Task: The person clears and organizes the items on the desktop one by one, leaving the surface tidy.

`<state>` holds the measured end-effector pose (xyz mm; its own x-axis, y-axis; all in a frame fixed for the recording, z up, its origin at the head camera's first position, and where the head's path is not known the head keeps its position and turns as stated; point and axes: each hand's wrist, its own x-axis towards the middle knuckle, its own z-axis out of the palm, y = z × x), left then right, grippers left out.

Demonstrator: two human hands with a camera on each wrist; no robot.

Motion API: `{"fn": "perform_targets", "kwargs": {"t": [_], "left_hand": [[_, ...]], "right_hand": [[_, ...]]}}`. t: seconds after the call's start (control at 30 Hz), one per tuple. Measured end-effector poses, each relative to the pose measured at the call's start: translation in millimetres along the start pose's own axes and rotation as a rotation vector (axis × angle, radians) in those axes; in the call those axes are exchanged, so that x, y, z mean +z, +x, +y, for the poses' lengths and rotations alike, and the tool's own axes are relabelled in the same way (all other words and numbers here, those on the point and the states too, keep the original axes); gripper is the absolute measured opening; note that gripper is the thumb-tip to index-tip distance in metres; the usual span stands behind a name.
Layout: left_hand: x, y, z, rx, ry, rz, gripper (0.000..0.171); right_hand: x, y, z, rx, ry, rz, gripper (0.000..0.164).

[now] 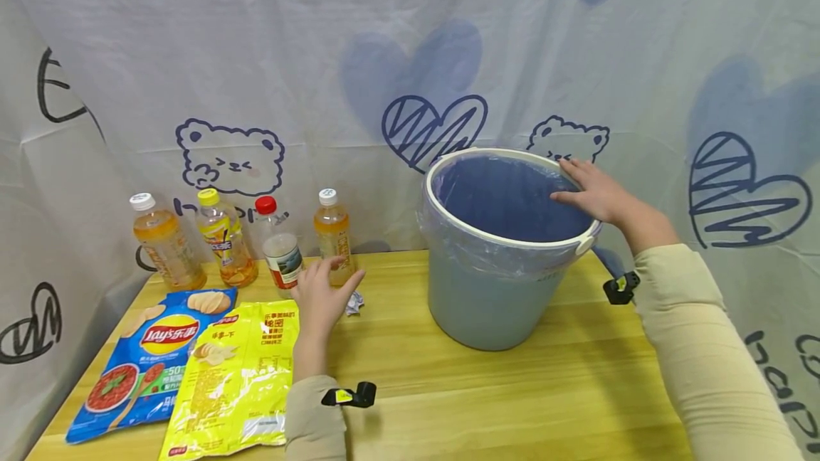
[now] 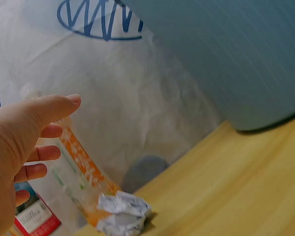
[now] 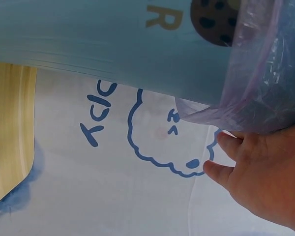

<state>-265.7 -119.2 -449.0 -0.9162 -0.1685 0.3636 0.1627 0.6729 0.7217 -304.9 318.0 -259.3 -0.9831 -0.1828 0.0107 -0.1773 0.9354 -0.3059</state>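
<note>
My left hand (image 1: 320, 294) is raised with thumb and fingers spread and nothing between them. Just beyond its fingers stands a white-capped drink bottle with an orange label (image 1: 332, 223); a crumpled paper ball (image 1: 354, 303) lies beside the bottle's base, seen below the fingers in the left wrist view. A red-capped bottle (image 1: 282, 251) stands close by to the left. My right hand (image 1: 596, 191) rests at the right side of a blue-grey bin's white rim (image 1: 512, 237), fingers extended. A clear plastic liner (image 3: 246, 105) folds over the rim, close to the fingers in the right wrist view.
Another white-capped bottle (image 1: 169, 251) and a yellow-capped bottle (image 1: 227, 244) stand at the back left. In front of them lie a blue chip bag (image 1: 169, 361) and a yellow chip bag (image 1: 240, 368). A printed curtain (image 1: 307, 77) hangs behind the wooden table (image 1: 448, 404).
</note>
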Motion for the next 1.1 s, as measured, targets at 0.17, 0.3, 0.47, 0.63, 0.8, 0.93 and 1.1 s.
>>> {"fn": "perform_targets", "kwargs": {"t": [0.17, 0.3, 0.47, 0.63, 0.8, 0.93, 1.1], "left_hand": [[6.6, -0.2, -14.9, -0.041, -0.005, -0.026, 0.054], [11.8, -0.5, -25.2, -0.073, -0.005, -0.049, 0.055], [17.1, -1.6, -35.0, -0.096, 0.041, -0.086, 0.058], [22.4, -2.0, -43.2, -0.098, 0.161, -0.127, 0.061], [27.1, -2.5, -48.0, -0.088, 0.197, -0.156, 0.064], [29.7, -2.5, -49.0, -0.081, 0.199, -0.176, 0.064], [31.3, -3.3, -49.3, -0.092, 0.218, -0.206, 0.067]], "right_hand": [[0.7, -0.8, 1.1, -0.002, 0.018, 0.006, 0.079], [0.9, -0.8, 1.1, -0.004, 0.024, 0.011, 0.079], [1.1, -0.3, 0.5, -0.005, 0.017, 0.009, 0.078], [1.0, -0.9, 0.7, -0.004, 0.029, 0.002, 0.079], [0.8, -1.3, 1.8, -0.004, 0.04, -0.002, 0.08], [0.1, -1.4, 2.4, -0.001, 0.04, 0.0, 0.08], [0.8, -0.3, 2.3, 0.005, 0.041, -0.008, 0.079]]}}
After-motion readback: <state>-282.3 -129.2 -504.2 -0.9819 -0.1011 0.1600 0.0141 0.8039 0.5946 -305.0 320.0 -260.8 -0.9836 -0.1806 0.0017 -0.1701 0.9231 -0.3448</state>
